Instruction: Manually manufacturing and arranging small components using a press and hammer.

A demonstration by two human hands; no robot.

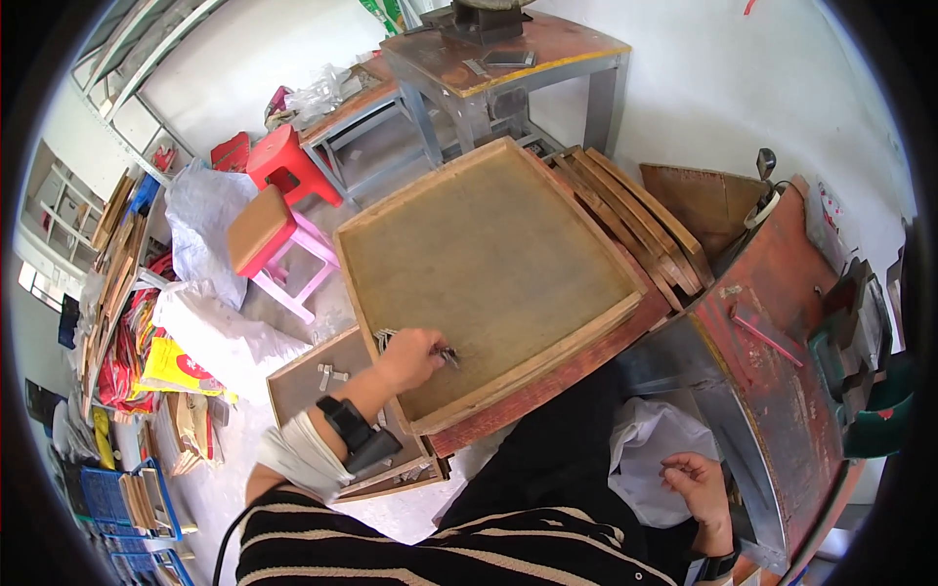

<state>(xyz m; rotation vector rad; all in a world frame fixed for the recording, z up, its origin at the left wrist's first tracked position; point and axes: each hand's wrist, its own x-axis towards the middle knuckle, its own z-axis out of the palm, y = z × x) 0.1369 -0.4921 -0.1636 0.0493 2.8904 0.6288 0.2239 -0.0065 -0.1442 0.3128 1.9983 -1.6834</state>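
Note:
My left hand is closed over the near left part of a shallow wooden tray. Small dark metal pieces poke out past its fingers; their exact kind is too small to tell. By the tray's left rim lie a few more silvery metal pieces. On the right, low by my leg, my right hand has its fingers curled together beside a white plastic bag. Whatever they hold, if anything, is hidden.
A lower wooden tray with metal parts sits at the left, partly under the big tray. Several wooden trays lean behind. A red-topped metal bench stands close on the right. Pink stool and red stool stand far left.

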